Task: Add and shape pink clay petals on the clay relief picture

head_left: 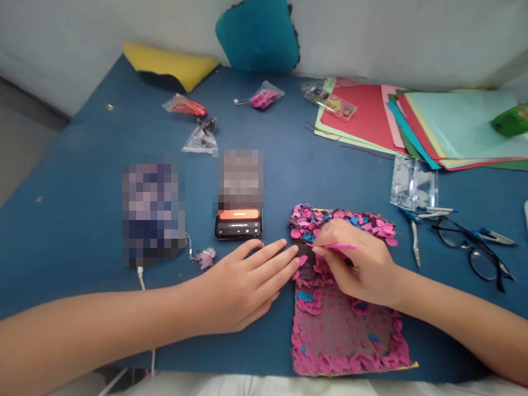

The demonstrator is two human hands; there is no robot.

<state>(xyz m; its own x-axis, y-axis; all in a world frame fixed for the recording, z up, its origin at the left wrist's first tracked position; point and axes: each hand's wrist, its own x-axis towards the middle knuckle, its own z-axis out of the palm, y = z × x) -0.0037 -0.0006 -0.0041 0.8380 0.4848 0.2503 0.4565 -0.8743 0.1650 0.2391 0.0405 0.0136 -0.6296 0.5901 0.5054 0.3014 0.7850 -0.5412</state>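
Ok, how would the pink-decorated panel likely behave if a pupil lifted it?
The panel is probably fairly stiff, since it lies flat with fairly straight sides. Its raised pink pieces look thin and soft, so they may squash or come loose.

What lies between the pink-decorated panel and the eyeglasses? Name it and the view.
A slim blue-and-silver tool lies on the blue table between the pink-decorated panel and the eyeglasses, as the head view shows.

Soft, even light glints on the clear plastic case (412, 190); pixelation hides much of the phone (238, 225).
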